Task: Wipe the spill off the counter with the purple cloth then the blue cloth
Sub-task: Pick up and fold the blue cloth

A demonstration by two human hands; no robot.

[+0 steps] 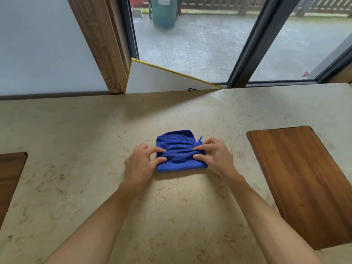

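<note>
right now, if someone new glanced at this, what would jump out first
The bright blue cloth stands out, bunched at the middle of the pale stone counter, with the left hand and right hand pinching its two sides. Next comes the dark wooden board lying flat to the right of the cloth. Beyond the counter, a glass door looks out on a paved patio with a green bin.

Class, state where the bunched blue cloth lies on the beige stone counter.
The bunched blue cloth lies mid-counter in the head view, between the left hand and right hand, whose fingertips touch it.
</note>
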